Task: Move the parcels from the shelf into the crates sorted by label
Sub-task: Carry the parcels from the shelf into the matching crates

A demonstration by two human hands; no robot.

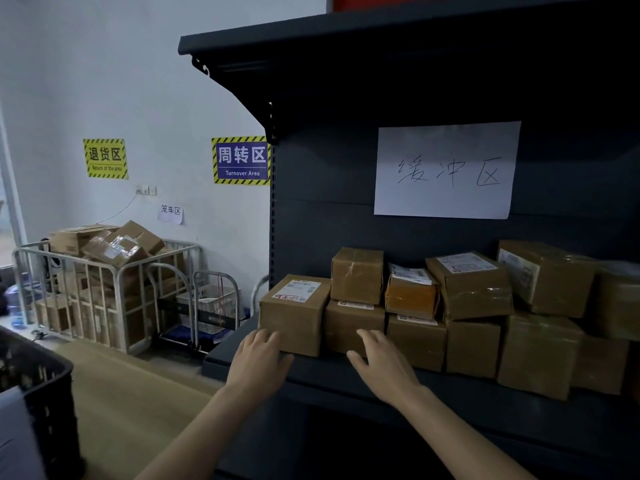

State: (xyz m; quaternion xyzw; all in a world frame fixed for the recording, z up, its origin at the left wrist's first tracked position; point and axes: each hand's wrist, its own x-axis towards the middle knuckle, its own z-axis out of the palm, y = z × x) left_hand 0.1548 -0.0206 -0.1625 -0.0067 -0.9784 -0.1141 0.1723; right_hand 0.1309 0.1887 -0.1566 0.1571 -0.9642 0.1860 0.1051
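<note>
Both hands reach spread and empty, the left hand [258, 358] touching the leftmost brown taped cardboard parcel [294, 313] on the dark metal shelf [249, 372], the right hand [384, 367] just short; best clasp both sides, then read its label.

Two bare forearms rise from the lower edge of the head view, with no sleeve, glove, watch, ring or band on either. The left hand [258, 362] and the right hand [384, 367] are slim, with long fingers and short, unpainted nails. Motion blur softens finer detail.
</note>
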